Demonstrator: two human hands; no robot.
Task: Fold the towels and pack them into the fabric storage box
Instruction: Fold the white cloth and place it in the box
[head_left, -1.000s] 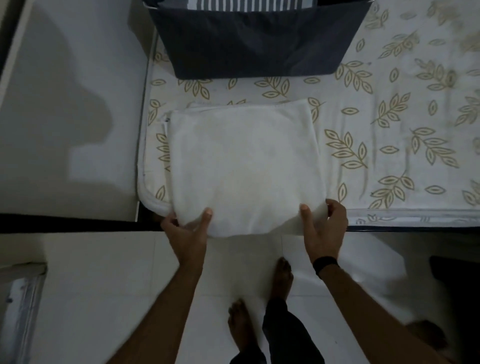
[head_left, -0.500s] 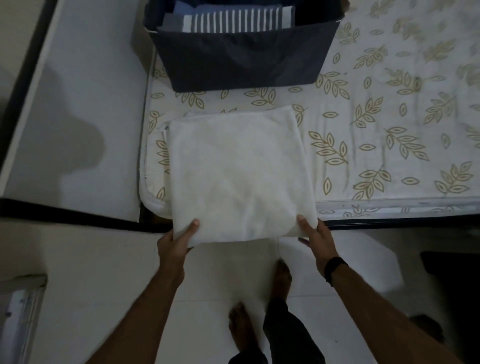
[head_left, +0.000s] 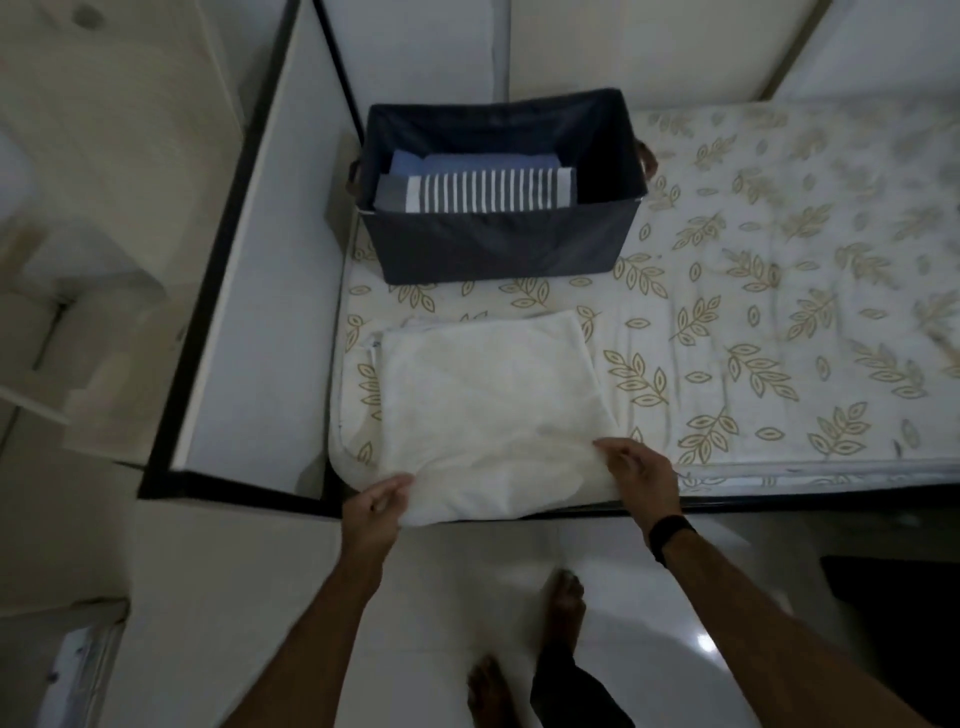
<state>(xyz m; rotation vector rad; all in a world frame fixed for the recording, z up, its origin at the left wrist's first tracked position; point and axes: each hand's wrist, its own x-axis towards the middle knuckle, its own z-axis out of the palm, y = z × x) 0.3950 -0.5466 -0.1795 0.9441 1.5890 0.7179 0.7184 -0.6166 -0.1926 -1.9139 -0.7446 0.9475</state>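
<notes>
Left hand (head_left: 375, 506) and right hand (head_left: 638, 475) each pinched a near corner of the folded white towel (head_left: 488, 410) overhanging the mattress's (head_left: 779, 332) front-left corner.

Leaf-print mattress (head_left: 779, 332) (bed), white towel (head_left: 488, 410), navy box (head_left: 498, 244)

- One head-worn wide-angle view, looking steeply down and forward from standing height.
- The floor (head_left: 249, 597) lies near, the bed (head_left: 779, 312) beyond, reaching the far wall.
</notes>
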